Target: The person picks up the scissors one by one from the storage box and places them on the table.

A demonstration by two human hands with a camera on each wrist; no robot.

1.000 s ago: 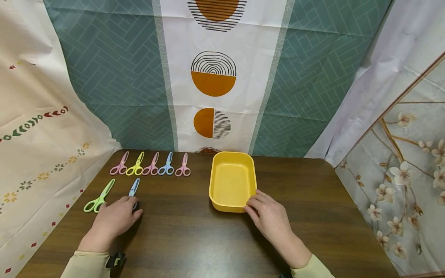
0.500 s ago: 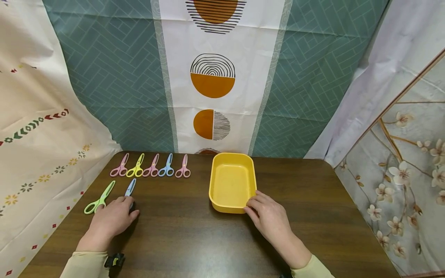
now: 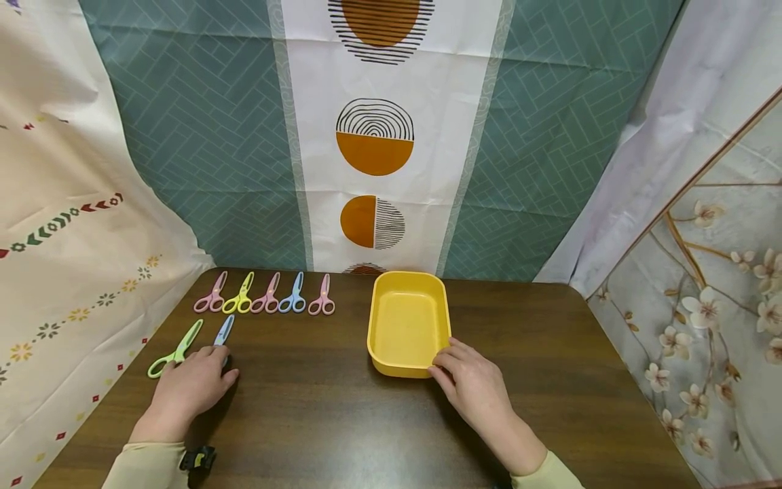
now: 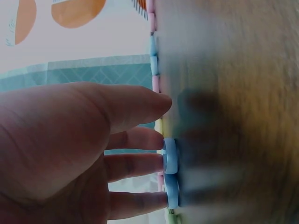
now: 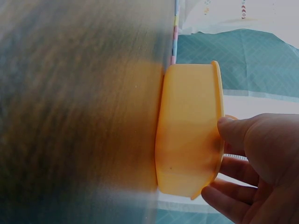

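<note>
My left hand (image 3: 189,388) reaches over blue scissors (image 3: 223,331) on the table, their blade pointing away and their handles mostly hidden under it. In the left wrist view, straight fingers (image 4: 135,166) touch the blue handle loops with their tips, and the thumb stands apart. Light green scissors (image 3: 186,341) lie just left, their handle right by the same hand. At the near right corner of a yellow tray (image 3: 374,343), my right hand (image 3: 475,387) grips the rim. The right wrist view has the thumb on that rim and the other fingers around the corner.
Along the table's far edge lies a row of scissors: pink (image 3: 210,299), yellow (image 3: 238,302), another pink (image 3: 265,299), blue (image 3: 293,299), and one more pink (image 3: 322,302). Patterned cloths (image 3: 244,136) hang behind and on both sides of the brown table (image 3: 342,435).
The blue scissors have slid left across the table under my left hand, closer to the green scissors. My right hand and the yellow tray have stayed in place.
</note>
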